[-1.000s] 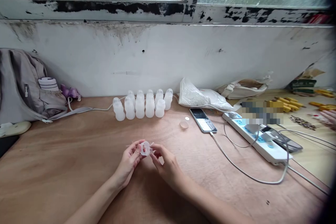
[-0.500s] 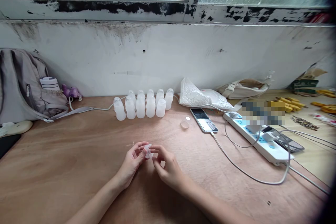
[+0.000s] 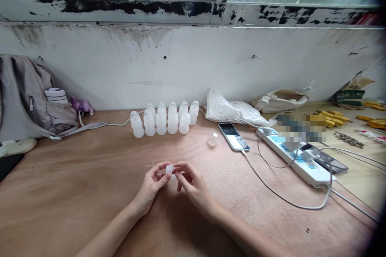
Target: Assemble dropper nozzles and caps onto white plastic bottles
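Between my fingertips, over the middle of the wooden table, is a small translucent ring-like piece (image 3: pixel 169 169). My left hand (image 3: pixel 153 181) pinches it from the left. From the right, my right hand (image 3: pixel 193 182) has its thumb and fingers closed on the same piece. Beyond my hands, two rows of frosted white bottles (image 3: pixel 161 122) stand upright near the wall, most with clear domed caps. The front-right bottle (image 3: pixel 184 123) has no dome on it. A clear cap (image 3: pixel 212 141) lies on the table to the right, with a small white disc (image 3: pixel 215 135) behind it.
A phone (image 3: pixel 233 137) with a charging cable lies right of the cap. Further right is a white power strip (image 3: pixel 297 158) with looping cables. Plastic bags (image 3: pixel 232 110) rest against the wall. A backpack (image 3: pixel 27 96) stands at the far left.
The translucent piece has turned between my fingers and sits slightly higher. My right thumb and fingers have drawn in closer around it.
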A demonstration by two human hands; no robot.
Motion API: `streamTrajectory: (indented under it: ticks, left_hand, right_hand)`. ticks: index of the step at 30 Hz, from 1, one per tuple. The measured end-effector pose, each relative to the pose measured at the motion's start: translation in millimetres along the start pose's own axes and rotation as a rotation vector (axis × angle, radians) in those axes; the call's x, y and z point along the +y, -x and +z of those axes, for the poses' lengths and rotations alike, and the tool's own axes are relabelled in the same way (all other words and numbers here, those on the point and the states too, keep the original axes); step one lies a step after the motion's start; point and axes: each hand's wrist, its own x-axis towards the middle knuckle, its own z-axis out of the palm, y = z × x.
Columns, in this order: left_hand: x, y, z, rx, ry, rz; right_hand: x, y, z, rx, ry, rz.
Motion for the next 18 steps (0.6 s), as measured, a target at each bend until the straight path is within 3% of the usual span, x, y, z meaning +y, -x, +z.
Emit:
streamTrajectory:
  ticks: [5,9,11,18]
  left_hand:
    - [-2,-1,0.1,0.013,-0.04,0.012]
    - [-2,-1,3.1,0.002,-0.104,0.058]
    - [-2,-1,3.7,-0.001,-0.17,0.085]
    - [-1,-2,-3.9,0.034,-0.482,0.2]
  right_hand:
    - [10,-7,-4,0.088,0.013,0.068]
    - [16,-12,-3,-0.056,-0.203,0.209]
    - [16,-14,-2,-0.069,-0.252,0.22]
    - [18,-11,-4,0.036,-0.012,0.126]
